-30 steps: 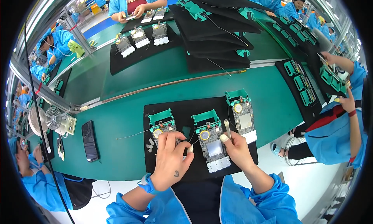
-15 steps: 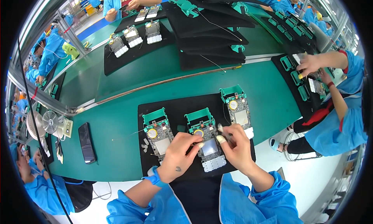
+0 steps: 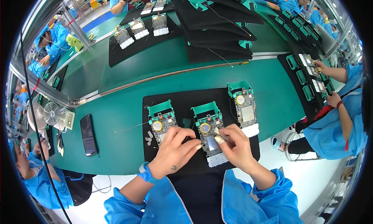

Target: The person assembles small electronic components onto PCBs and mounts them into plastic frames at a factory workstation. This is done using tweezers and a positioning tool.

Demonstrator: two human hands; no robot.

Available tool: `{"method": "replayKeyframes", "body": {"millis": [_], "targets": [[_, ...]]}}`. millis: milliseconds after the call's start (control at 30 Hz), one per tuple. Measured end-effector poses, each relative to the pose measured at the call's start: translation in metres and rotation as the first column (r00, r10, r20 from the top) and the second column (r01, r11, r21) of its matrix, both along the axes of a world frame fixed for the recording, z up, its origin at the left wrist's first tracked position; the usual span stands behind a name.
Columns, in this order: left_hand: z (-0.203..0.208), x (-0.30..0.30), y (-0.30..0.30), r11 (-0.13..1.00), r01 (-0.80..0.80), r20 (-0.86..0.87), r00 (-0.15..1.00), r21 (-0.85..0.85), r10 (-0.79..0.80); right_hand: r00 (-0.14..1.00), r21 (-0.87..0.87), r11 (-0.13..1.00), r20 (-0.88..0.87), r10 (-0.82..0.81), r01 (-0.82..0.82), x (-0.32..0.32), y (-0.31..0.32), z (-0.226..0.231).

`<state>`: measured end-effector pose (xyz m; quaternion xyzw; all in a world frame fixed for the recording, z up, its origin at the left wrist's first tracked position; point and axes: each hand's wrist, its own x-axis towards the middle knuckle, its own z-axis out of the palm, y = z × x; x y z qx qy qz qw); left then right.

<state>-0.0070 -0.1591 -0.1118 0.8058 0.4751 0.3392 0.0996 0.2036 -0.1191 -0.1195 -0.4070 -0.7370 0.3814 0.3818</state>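
Three circuit boards in green holders lie on a black mat (image 3: 186, 97) in front of me: left board (image 3: 161, 121), middle board (image 3: 208, 125), right board (image 3: 243, 103). My left hand (image 3: 173, 152) rests partly over the left board, its fingertips touching the left edge of the middle board. My right hand (image 3: 235, 144) pinches a thin metal tool, apparently tweezers (image 3: 219, 134), whose tip sits on the middle board's square metal shield. Both wrists come up from blue sleeves; a blue band is on my left wrist.
A black phone (image 3: 88, 134) and a small white fan (image 3: 52, 115) sit to the left on the green bench. Small loose parts (image 3: 149, 136) lie on the mat's left. A conveyor with black mats and more boards (image 3: 140, 26) runs beyond. A person in blue (image 3: 334, 107) works at the right.
My hands have drawn closer together over the middle board, the left fingertips now at its edge. The view has tilted slightly; the person at the right has shifted their arms.
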Motion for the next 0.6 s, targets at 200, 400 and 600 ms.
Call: {"method": "replayKeyframes", "body": {"millis": [200,400,600], "targets": [[0.001,0.001,0.008,0.997,0.076,0.011,0.997,-0.029,-0.075,1.0,-0.007,1.0,0.025,-0.004,0.004,0.004,-0.003,0.0],[0.0,0.018,0.017,0.989,-0.029,0.194,0.979,-0.147,0.058,0.999,0.029,0.999,-0.033,0.02,-0.019,0.002,0.001,-0.004],[-0.003,0.024,0.021,0.991,-0.04,0.212,0.975,-0.126,0.066,0.999,-0.13,0.991,0.007,0.037,-0.036,-0.001,0.006,0.0]]}}
